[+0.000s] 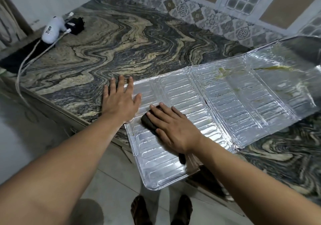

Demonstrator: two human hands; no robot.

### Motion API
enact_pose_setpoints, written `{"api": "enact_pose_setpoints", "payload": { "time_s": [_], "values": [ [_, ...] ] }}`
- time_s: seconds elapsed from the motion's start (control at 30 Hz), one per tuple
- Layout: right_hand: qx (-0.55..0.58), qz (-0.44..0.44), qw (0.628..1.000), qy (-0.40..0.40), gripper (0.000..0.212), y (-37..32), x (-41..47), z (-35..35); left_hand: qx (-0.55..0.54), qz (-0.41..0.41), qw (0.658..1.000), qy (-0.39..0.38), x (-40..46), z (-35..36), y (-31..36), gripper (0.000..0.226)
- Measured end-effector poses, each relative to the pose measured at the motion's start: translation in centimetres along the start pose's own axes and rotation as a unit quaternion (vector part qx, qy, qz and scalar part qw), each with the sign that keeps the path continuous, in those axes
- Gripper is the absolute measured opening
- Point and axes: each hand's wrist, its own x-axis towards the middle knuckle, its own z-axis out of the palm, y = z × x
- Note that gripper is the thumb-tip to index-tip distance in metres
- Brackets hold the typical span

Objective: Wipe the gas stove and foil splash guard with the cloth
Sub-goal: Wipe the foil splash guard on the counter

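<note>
The foil splash guard (pixel 225 106) lies unfolded and flat across the marbled countertop (pixel 121 47), its near left panel hanging over the counter's front edge. Greenish-yellow smears mark its far right panels. My left hand (pixel 119 99) lies flat with straight fingers, pressing the guard's left edge and the counter beside it. My right hand (pixel 173 127) presses flat on a dark cloth (pixel 149 122) on the left panel; the cloth shows at my fingertips and again by my wrist. No gas stove is in view.
A white appliance (pixel 52 30) with a white cord (pixel 29 58) lies at the counter's far left beside a black object (pixel 75 25). Patterned tiles (pixel 182 9) back the counter. Below, the tiled floor and my sandalled feet (pixel 161 211) show.
</note>
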Motion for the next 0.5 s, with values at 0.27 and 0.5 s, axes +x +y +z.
{"api": "enact_pose_setpoints", "payload": {
  "time_s": [0.27, 0.5],
  "values": [
    [0.011, 0.158, 0.987, 0.007, 0.061, 6.2, -0.6, -1.2, 0.006, 0.0, 1.0, -0.003, 0.0, 0.0, -0.1, 0.073],
    [0.023, 0.322, 0.944, 0.066, 0.058, 6.5, -2.1, -0.8, 0.001, -0.007, 1.0, -0.001, 0.0, 0.0, -0.1, 0.073]
  ]
}}
